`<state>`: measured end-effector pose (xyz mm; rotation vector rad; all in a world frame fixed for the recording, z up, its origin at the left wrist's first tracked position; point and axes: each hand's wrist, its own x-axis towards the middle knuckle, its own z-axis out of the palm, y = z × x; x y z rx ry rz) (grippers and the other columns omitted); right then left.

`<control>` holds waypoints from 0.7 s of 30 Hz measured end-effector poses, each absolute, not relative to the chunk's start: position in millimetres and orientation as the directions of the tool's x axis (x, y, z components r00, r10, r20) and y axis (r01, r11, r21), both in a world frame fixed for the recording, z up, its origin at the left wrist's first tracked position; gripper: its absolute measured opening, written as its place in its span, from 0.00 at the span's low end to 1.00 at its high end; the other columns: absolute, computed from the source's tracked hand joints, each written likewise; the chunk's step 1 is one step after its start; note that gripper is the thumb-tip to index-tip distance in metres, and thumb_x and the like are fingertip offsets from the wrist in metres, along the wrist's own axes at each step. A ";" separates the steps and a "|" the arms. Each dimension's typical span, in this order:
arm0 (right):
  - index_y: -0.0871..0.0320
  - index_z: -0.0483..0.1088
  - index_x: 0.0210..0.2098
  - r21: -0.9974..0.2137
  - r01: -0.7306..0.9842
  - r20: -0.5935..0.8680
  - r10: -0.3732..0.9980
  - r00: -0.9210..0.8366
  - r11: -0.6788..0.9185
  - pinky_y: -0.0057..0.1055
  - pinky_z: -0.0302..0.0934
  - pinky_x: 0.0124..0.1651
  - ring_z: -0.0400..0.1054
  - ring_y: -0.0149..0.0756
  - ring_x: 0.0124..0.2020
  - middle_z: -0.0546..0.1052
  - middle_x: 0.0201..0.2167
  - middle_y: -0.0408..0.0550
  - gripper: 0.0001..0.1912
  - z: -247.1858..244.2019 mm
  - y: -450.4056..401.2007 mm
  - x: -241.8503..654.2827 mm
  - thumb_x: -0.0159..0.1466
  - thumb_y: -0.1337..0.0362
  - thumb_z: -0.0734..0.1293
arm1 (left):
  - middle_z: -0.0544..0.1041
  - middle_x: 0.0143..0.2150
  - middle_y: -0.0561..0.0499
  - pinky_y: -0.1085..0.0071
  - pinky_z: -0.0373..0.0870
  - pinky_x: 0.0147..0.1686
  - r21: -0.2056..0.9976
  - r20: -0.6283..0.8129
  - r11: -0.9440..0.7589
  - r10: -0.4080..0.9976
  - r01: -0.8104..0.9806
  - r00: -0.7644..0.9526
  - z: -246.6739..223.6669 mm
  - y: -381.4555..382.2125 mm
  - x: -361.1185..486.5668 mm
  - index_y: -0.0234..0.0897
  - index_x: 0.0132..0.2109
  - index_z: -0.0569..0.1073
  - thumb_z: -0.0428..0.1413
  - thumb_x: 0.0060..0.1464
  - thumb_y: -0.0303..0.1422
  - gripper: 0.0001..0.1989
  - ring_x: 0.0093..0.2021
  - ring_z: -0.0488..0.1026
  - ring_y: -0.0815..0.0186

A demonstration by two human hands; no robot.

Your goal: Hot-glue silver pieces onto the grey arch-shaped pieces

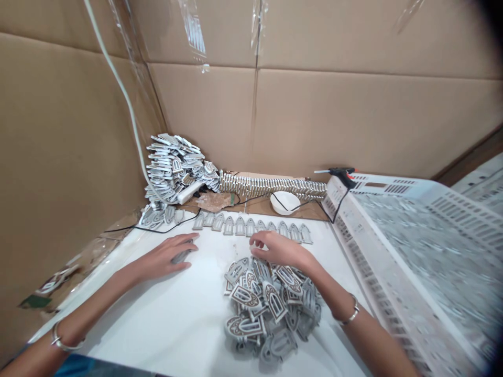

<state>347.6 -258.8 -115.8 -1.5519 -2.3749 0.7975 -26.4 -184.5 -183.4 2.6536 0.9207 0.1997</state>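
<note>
My left hand [163, 257] is over the white tabletop, left of the middle. Its thumb and fingers close around a small grey arch-shaped piece [181, 255], partly hidden by the fingers. My right hand [277, 247] hovers just beyond a heap of arch-shaped pieces [271, 303]. Its fingers are loosely curled with a gap to the thumb, and I see nothing between them. Some heaped pieces show brown and white patterned faces, others plain grey backs. Beyond both hands runs a row of grey arch-shaped pieces [240, 226], lying side by side with their points away from me.
A large pile of pieces [168, 162] fills the back left corner, with a long stacked row [271, 186] beside it. A white bowl [285, 203] and black cable are behind the table. A glue gun [342, 175] rests on the white crate [365, 262] at right. Cardboard walls surround.
</note>
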 end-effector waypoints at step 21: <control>0.62 0.76 0.36 -0.840 0.529 -0.317 0.684 -0.657 0.119 0.25 0.66 0.34 0.73 0.30 0.29 0.79 0.28 0.44 0.09 -143.2 -172.8 289.1 0.55 0.64 0.71 | 0.63 0.56 0.46 0.63 0.67 0.55 0.560 0.032 -0.562 0.749 0.608 0.662 -191.4 -182.5 -42.4 0.45 0.59 0.65 0.58 0.56 0.46 0.26 0.53 0.67 0.59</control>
